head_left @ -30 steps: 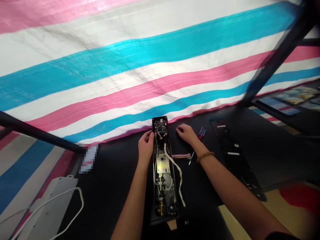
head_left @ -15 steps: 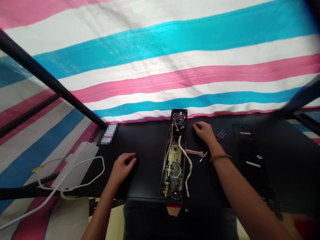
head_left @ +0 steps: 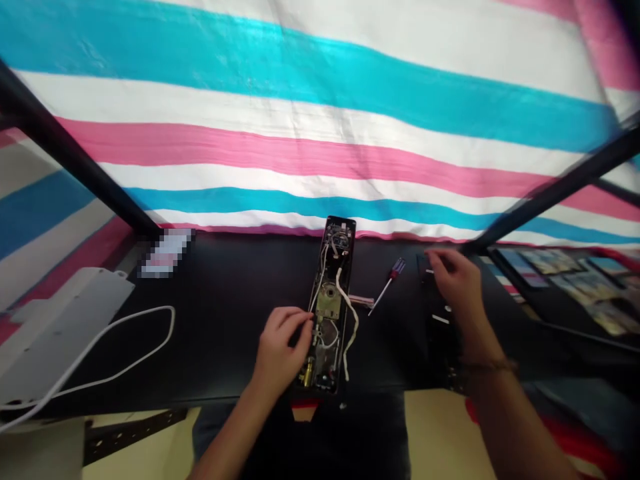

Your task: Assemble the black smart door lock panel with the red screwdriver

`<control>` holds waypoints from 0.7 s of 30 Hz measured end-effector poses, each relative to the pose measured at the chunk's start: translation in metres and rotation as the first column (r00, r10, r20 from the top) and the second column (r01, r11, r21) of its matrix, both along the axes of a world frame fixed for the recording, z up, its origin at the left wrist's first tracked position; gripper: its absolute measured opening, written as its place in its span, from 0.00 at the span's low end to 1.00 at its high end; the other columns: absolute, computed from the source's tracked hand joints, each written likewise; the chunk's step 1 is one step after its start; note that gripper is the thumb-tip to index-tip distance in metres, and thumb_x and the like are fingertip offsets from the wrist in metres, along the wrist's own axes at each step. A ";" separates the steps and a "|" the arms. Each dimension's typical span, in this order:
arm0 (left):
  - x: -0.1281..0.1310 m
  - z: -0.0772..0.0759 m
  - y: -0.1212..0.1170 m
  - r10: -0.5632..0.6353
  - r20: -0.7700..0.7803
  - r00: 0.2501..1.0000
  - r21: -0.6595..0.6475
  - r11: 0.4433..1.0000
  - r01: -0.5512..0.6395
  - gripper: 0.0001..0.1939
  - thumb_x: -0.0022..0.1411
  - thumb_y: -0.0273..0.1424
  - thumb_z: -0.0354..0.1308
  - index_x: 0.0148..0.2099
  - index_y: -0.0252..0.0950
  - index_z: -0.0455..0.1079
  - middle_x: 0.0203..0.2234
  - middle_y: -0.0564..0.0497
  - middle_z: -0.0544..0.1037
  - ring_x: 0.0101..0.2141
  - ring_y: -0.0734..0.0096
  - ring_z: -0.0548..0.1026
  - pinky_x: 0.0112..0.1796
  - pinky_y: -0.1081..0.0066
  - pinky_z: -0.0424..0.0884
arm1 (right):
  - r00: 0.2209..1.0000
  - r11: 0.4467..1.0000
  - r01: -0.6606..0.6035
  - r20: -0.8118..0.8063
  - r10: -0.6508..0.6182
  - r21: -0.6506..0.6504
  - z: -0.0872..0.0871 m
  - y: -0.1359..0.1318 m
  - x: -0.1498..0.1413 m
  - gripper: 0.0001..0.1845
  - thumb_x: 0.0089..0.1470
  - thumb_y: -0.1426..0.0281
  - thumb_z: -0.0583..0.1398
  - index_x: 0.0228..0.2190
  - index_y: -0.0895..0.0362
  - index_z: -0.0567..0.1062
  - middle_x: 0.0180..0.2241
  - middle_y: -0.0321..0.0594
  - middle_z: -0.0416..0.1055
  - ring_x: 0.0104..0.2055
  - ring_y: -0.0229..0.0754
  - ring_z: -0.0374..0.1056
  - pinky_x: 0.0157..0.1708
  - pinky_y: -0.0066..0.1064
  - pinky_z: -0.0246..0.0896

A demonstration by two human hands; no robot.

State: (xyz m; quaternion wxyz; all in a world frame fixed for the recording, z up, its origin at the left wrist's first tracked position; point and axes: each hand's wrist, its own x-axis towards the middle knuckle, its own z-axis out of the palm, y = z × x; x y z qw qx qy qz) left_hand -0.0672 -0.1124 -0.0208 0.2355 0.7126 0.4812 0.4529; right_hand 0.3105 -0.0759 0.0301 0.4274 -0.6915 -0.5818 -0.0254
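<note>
An opened long black door-lock housing (head_left: 345,320) lies on the dark table, its circuit board, metal plate, brass part and white wires exposed. Beside its lower left edge is my left hand (head_left: 284,343), thumb and fingers apart, fingertips at the rim. My right hand (head_left: 457,283) is over the upper end of a long black cover panel (head_left: 434,307), fingers curled onto its edge; the hand hides part of the panel. Between the housing and that panel lies a screwdriver (head_left: 397,272) with a purple-red handle. A white sleeved cable (head_left: 354,327) hangs over the housing's right side.
At left, a white box-shaped unit (head_left: 75,327) trails a white cord (head_left: 170,333). A blurred-out flat item (head_left: 167,253) lies near the back left. Black frame poles (head_left: 540,193) and a striped sheet (head_left: 320,153) enclose the table. Ribbon wires (head_left: 361,302) stick out right of the housing.
The view has turned to the right. My left hand has moved right to the housing's edge, and my right hand has gone from beside the housing to the black cover panel.
</note>
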 end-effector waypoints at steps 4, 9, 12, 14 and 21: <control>0.032 0.024 -0.022 -0.161 0.196 0.967 0.003 0.987 0.164 0.07 0.64 0.27 0.58 0.40 0.38 0.78 0.36 0.46 0.78 0.40 0.65 0.76 0.43 0.67 0.74 | 0.961 0.973 0.210 0.202 -0.189 -0.091 -0.057 -0.095 0.022 0.23 0.59 0.52 0.55 0.36 0.58 0.79 0.37 0.48 0.76 0.40 0.51 0.73 0.45 0.44 0.67; 0.043 0.027 -0.078 -0.309 0.472 0.826 -0.495 0.682 0.538 0.11 0.66 0.33 0.56 0.38 0.35 0.78 0.31 0.46 0.80 0.32 0.69 0.77 0.35 0.72 0.72 | 0.987 0.950 0.154 0.088 -0.135 -0.273 -0.122 -0.187 0.011 0.29 0.58 0.49 0.57 0.50 0.58 0.74 0.54 0.55 0.72 0.56 0.58 0.68 0.56 0.52 0.62; 0.047 -0.005 -0.118 -0.352 0.627 0.696 -0.668 0.218 0.712 0.16 0.63 0.40 0.59 0.40 0.33 0.79 0.31 0.45 0.82 0.31 0.68 0.78 0.32 0.73 0.70 | 0.983 0.954 0.182 0.062 -0.172 -0.237 -0.138 -0.200 0.002 0.30 0.58 0.50 0.57 0.53 0.58 0.73 0.58 0.56 0.69 0.61 0.59 0.65 0.59 0.53 0.60; 0.048 -0.032 -0.137 -0.258 0.616 0.745 -0.748 0.104 0.655 0.18 0.58 0.44 0.63 0.37 0.32 0.78 0.29 0.47 0.81 0.31 0.68 0.78 0.34 0.72 0.70 | 0.968 0.940 0.243 0.126 -0.218 -0.240 -0.142 -0.195 0.004 0.32 0.59 0.48 0.54 0.54 0.58 0.73 0.60 0.56 0.68 0.64 0.60 0.62 0.60 0.55 0.58; 0.039 -0.072 -0.138 0.112 0.346 0.932 -0.912 0.275 0.305 0.36 0.50 0.62 0.59 0.43 0.32 0.72 0.17 0.59 0.66 0.14 0.79 0.60 0.16 0.75 0.54 | 0.925 0.828 0.346 0.308 -0.223 -0.441 -0.140 -0.165 0.016 0.33 0.63 0.51 0.46 0.61 0.52 0.69 0.67 0.52 0.57 0.70 0.63 0.49 0.59 0.62 0.51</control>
